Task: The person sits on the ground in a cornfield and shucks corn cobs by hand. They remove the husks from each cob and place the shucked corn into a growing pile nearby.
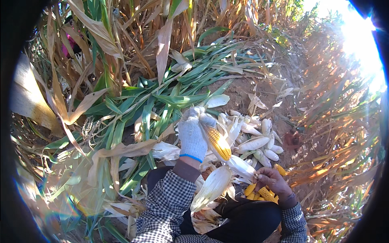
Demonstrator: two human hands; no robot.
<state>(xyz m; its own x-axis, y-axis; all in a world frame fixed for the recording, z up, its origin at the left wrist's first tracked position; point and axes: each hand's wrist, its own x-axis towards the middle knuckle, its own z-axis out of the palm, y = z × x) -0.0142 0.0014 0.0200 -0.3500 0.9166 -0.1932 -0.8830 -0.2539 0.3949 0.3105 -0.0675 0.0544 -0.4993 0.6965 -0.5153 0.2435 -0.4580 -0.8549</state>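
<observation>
My left hand [192, 133], in a pale knit glove with a blue cuff edge, grips the upper end of a partly husked ear of corn [218, 142]. Its yellow kernels show along one side and point down to the right. A strip of white husk [241, 166] stretches from the ear to my bare right hand [272, 179], whose thumb and fingers pinch the strip's end. Under the right hand lie several bare yellow corn ears [266, 194], partly hidden by it. A loose pale husk [211, 189] rests between my forearms.
A heap of unhusked ears [258, 142] lies just beyond my hands on bare soil [243, 89]. Cut green stalks [170, 94] run along the left. Standing dry corn [136, 39] rises behind, with a person in pink [69, 44] partly hidden there. Bright sun glares at upper right.
</observation>
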